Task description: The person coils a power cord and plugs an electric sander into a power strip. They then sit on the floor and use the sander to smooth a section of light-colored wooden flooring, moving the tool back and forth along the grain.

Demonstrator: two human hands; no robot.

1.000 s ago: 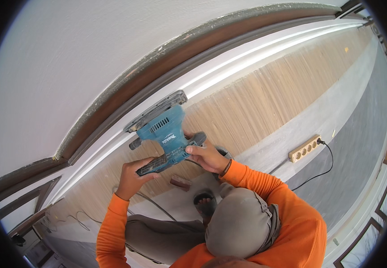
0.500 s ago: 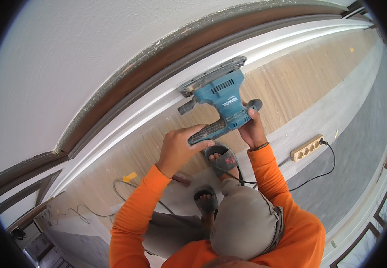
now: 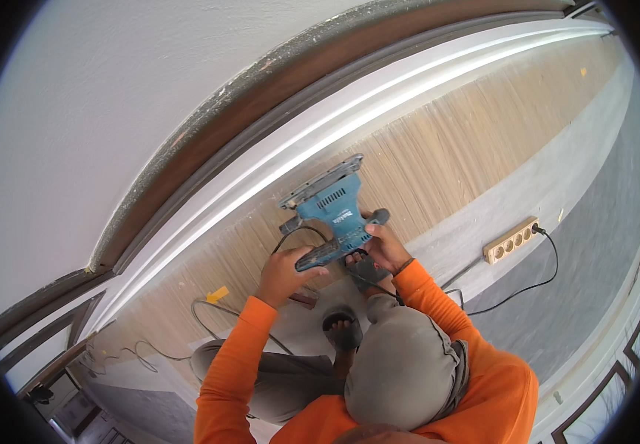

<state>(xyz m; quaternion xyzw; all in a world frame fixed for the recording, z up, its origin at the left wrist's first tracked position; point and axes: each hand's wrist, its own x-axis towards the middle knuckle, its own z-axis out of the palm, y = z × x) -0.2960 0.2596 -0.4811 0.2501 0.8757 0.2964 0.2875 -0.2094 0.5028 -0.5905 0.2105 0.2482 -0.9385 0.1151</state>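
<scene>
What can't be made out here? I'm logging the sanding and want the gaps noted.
Head view only:
- Pad face of the blue sander: pressed against the wall, hidden by the tool body.
- Right hand palm and left hand fingertips: wrapped around the handle.
- Power strip sockets: too small to tell which are used.
- Far end of the sander's cord: behind the person's body.

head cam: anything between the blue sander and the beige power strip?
Head view: the right hand on the blue sander, then bare grey strip up to the beige power strip.

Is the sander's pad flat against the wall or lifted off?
Flat against it: the blue sander shows its pad edge flush on the wood-grain wall panel.
</scene>
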